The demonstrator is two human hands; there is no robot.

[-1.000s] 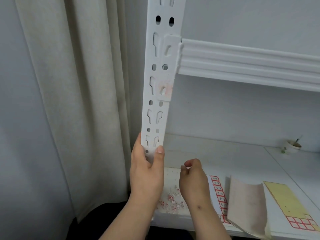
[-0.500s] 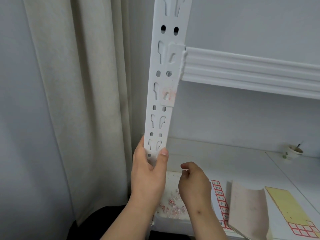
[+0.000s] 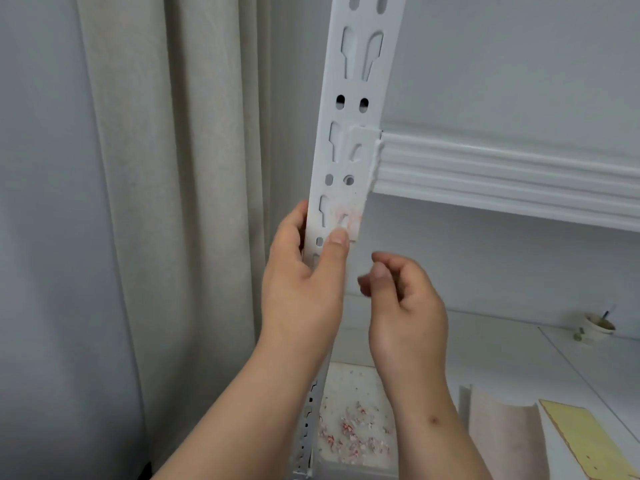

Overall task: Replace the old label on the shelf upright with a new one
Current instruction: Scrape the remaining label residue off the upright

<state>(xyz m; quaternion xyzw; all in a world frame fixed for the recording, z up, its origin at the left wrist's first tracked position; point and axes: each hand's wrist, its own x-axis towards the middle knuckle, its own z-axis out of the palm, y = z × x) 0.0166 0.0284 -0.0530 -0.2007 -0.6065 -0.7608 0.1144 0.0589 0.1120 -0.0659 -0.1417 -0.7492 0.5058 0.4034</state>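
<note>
Left fingers (image 3: 294, 226) curled round one upright (image 3: 349, 161); right fingers (image 3: 384, 271) curled, seemingly empty.

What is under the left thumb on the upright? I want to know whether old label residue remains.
Pinkish residue shows just above the left hand thumb; anything beneath it is hidden.

Both hands have risen: left hand (image 3: 304, 282) grips the upright (image 3: 346, 188) higher, thumb at the label residue (image 3: 348, 214).

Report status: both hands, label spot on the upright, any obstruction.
Left hand grips upright, thumb just under pink label residue. Right hand beside it, fingers curled, pinched item unclear. Nothing blocking the spot.
</note>
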